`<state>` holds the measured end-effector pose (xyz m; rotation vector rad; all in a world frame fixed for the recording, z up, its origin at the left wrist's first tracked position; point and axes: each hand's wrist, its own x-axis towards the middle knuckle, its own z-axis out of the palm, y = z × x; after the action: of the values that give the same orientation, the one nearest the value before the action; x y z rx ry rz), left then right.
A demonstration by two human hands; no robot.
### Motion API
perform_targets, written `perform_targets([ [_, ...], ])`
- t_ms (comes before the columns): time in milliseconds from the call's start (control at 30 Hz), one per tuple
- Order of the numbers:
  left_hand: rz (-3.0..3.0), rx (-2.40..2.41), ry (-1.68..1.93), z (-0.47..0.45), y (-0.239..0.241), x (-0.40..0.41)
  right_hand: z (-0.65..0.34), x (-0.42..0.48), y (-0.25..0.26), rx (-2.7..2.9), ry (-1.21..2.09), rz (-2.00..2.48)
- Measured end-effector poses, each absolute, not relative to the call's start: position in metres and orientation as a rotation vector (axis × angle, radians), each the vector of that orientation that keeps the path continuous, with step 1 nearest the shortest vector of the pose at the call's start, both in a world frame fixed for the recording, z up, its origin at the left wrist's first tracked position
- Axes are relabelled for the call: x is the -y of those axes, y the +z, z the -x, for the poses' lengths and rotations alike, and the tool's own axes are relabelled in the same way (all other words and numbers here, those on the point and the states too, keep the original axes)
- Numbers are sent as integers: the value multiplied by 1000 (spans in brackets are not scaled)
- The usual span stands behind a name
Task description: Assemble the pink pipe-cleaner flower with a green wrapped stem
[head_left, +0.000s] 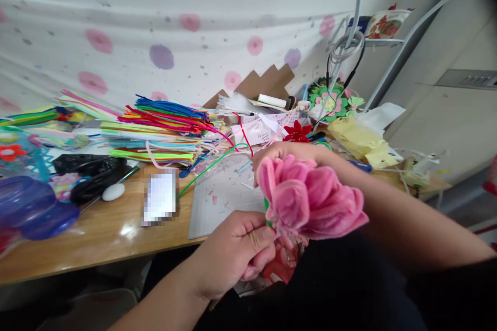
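Note:
A fluffy pink pipe-cleaner flower (310,199) is tilted to the right in front of me. My left hand (243,248) pinches its base between thumb and fingers, where some green shows. Behind the petals, my right hand (277,151) is curled, its fingertips mostly hidden by the flower. A long green pipe cleaner (212,164) arches from the tabletop up to the right hand, which appears closed on it. Below the hands lies some red, crinkled material (281,264), partly covered.
Bundles of colored pipe cleaners (155,126) lie on the wooden table (112,240). Nearby are a gray mat (209,207), blue plastic (34,207), a black bag (91,170), a red flower (297,131) and yellow packaging (359,139). A white rack (404,44) stands back right.

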<state>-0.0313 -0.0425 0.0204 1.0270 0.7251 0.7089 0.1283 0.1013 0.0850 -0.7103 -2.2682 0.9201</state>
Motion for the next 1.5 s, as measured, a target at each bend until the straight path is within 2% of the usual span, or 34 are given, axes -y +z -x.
perform_targets([
  [167, -937, -809, 632, 21, 10, 45, -85, -121, 119, 2813, 1327, 558],
  [233, -872, -842, 679, 19, 5, 42, -67, -114, 133, 3014, 1280, 495],
  [300, -802, -844, 755, 20, 1, 40, -56, -97, 147, 3266, 888, 340],
  [367, -740, -820, 812, 23, 0, 38, -52, -75, 159, 3441, 225, 89],
  [433, -710, -780, 842, 27, 0, 37, -56, -54, 166, 3375, -325, -51],
  [500, -696, -741, 855, 31, 2, 37, -66, -40, 168, 3241, -604, -37],
  [633, -678, -736, 856, 35, 4, 39, -92, -33, 166, 3072, -830, 136],
  [867, -644, -797, 1077, 41, 0, 38, -139, -7, 143, 2828, -962, 288],
  [1100, -821, -875, 866, 29, -20, 42, -150, -6, 112, 2803, -864, 370],
  [1333, -1016, -905, 638, 20, -26, 56, -123, -22, 110, 3094, -689, 168],
  [1500, -804, -738, 659, 28, -24, 54, -125, -29, 119, 3141, -611, 221],
])
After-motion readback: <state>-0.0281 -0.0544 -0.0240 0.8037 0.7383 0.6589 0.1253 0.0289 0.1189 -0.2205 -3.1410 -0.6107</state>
